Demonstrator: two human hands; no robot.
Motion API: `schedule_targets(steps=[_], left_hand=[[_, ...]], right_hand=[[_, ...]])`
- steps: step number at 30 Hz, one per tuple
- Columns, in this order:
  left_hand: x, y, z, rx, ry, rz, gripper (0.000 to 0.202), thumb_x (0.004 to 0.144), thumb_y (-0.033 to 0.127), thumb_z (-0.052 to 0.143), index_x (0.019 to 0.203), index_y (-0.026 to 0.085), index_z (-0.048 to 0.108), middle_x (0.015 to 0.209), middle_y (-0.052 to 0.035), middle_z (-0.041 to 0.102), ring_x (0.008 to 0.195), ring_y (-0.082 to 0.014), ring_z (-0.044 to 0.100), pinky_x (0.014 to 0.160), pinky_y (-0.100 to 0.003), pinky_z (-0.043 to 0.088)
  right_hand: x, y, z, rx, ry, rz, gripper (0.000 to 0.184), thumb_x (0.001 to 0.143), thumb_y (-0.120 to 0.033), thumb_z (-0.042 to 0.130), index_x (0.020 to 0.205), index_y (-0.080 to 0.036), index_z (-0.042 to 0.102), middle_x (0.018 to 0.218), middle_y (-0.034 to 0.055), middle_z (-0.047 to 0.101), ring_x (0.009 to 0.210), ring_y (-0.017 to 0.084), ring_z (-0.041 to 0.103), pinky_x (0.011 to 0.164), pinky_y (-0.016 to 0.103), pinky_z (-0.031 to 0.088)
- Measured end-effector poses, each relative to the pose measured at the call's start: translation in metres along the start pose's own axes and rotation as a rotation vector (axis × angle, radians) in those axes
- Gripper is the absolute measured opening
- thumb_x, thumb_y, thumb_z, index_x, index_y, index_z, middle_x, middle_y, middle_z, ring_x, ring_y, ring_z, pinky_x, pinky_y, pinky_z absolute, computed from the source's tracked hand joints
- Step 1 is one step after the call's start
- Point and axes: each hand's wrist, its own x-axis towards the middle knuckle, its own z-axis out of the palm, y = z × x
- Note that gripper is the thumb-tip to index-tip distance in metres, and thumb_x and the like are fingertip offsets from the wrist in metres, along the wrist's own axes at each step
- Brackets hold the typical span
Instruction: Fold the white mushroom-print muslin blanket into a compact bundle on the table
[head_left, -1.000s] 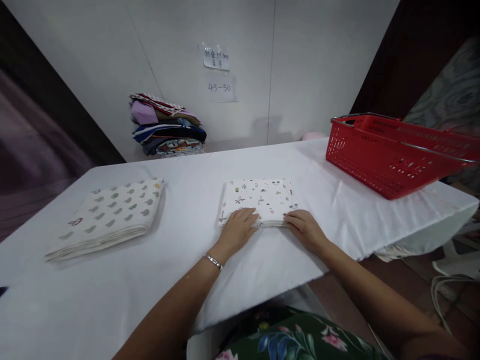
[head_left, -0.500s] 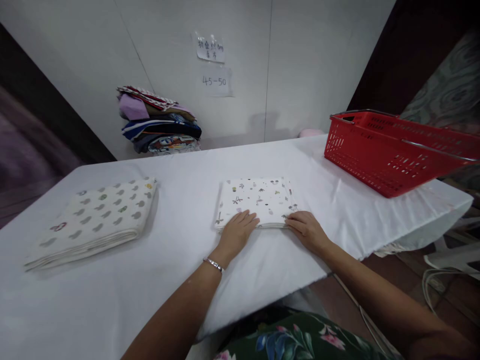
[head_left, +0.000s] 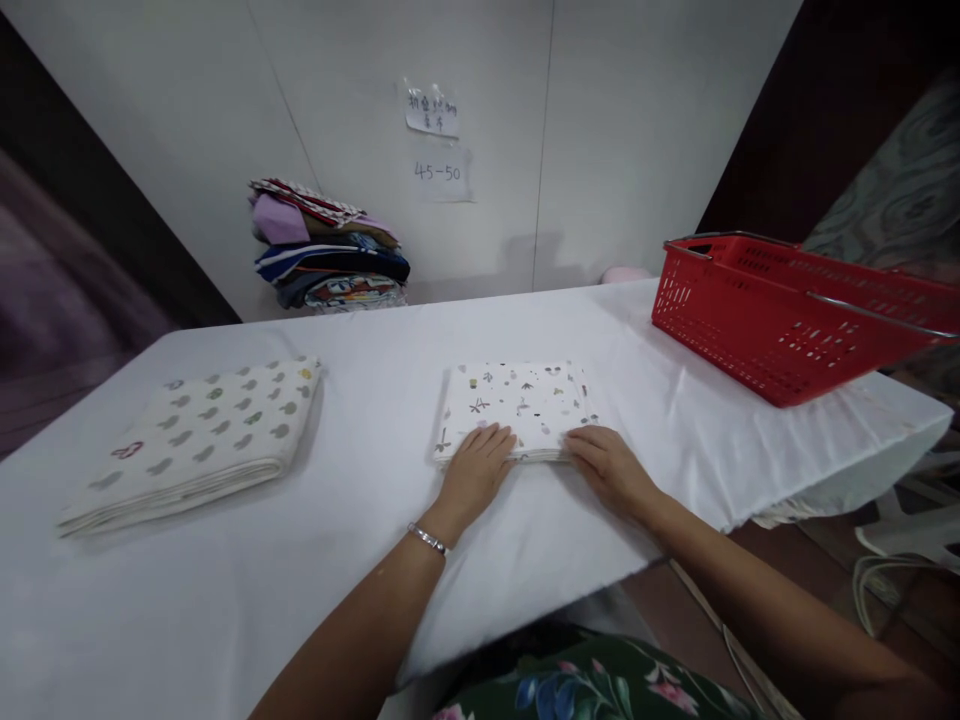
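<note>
A folded white cloth (head_left: 525, 400) with small printed plants and shapes lies flat on the white-covered table. On its front left part rests my left hand (head_left: 478, 468), palm down with the fingers stretched out; a silver bracelet (head_left: 428, 540) is on that wrist. My right hand (head_left: 609, 468) lies on the front right corner, fingers laid flat over the edge and pointing left; its thumb is not clearly visible. To the left is a second folded white cloth (head_left: 217, 420), printed with grey shapes and a few coloured ones, apart from both hands.
A red plastic basket (head_left: 742, 325) with metal handles stands at the right end of the table (head_left: 360, 560). Behind the far edge rises a pile of folded fabrics (head_left: 330, 250) against the wall. Paper signs (head_left: 441, 172) are stuck on the wall.
The view has shifted slightly, so everything sits a little lower in it. My right hand has slid slightly left along the cloth's front edge; my left hand stays on the cloth.
</note>
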Motion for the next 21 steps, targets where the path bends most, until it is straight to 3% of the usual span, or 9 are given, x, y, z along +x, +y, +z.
schedule_targets(steps=[8, 15, 21], left_hand=[[-0.003, -0.002, 0.005, 0.057, -0.017, -0.003, 0.027, 0.091, 0.022, 0.041, 0.115, 0.022, 0.055, 0.124, -0.0022, 0.058, 0.119, -0.0194, 0.049, 0.103, -0.040, 0.038], [-0.005, -0.005, 0.005, 0.066, -0.048, 0.008, 0.028, 0.093, 0.021, 0.038, 0.115, 0.022, 0.055, 0.124, -0.0011, 0.059, 0.121, -0.0186, 0.048, 0.103, -0.038, 0.036], [-0.011, -0.015, -0.013, -0.083, -0.029, -0.041, 0.027, 0.093, 0.027, 0.038, 0.108, 0.021, 0.059, 0.118, -0.0019, 0.062, 0.116, -0.0170, 0.051, 0.101, -0.035, 0.038]], right_hand=[[0.033, -0.023, 0.034, 0.004, -0.061, -0.108, 0.023, 0.091, -0.020, 0.046, 0.108, -0.021, 0.061, 0.109, 0.0083, 0.063, 0.100, 0.021, 0.056, 0.083, 0.038, 0.046], [0.021, -0.012, 0.051, 0.046, -0.022, -0.125, 0.029, 0.091, -0.018, 0.046, 0.116, -0.025, 0.059, 0.114, 0.0063, 0.063, 0.106, 0.022, 0.056, 0.088, 0.040, 0.045], [0.019, -0.009, 0.055, 0.082, 0.013, -0.125, 0.031, 0.091, -0.019, 0.045, 0.118, -0.028, 0.059, 0.113, 0.0054, 0.064, 0.104, 0.022, 0.057, 0.087, 0.041, 0.047]])
